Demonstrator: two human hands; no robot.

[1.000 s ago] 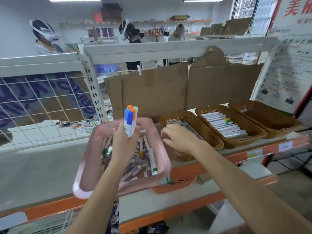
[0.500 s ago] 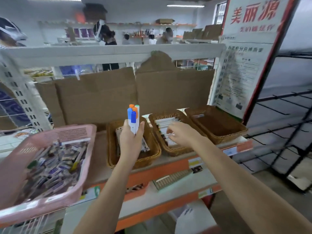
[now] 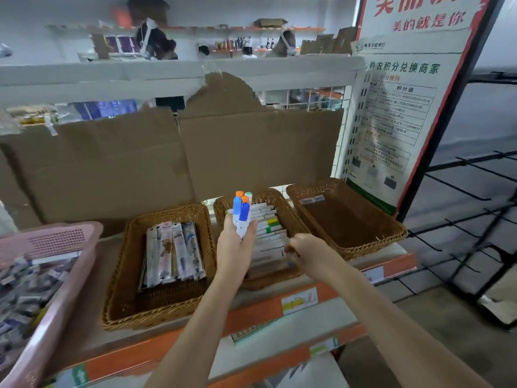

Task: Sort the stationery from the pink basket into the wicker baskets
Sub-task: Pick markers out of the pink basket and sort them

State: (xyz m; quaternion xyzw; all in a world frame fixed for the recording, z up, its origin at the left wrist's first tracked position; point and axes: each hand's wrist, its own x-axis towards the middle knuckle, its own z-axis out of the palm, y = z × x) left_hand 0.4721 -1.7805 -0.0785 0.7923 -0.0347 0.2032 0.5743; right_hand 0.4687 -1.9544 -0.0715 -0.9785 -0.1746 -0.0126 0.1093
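soft even light, blurry, edges bent.

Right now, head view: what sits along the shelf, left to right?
pink basket → wicker basket of flat packets → left hand holding up markers → right hand at the pen basket → near-empty wicker basket

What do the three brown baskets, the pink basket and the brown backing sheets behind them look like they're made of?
Three brown baskets: woven wicker or rattan, matte; braided rims and visible weave.
Pink basket: moulded plastic, smooth with a slight sheen; a regular grid of small vent holes.
Brown backing sheets: cardboard, matte; torn top edge, creases and flap seams.
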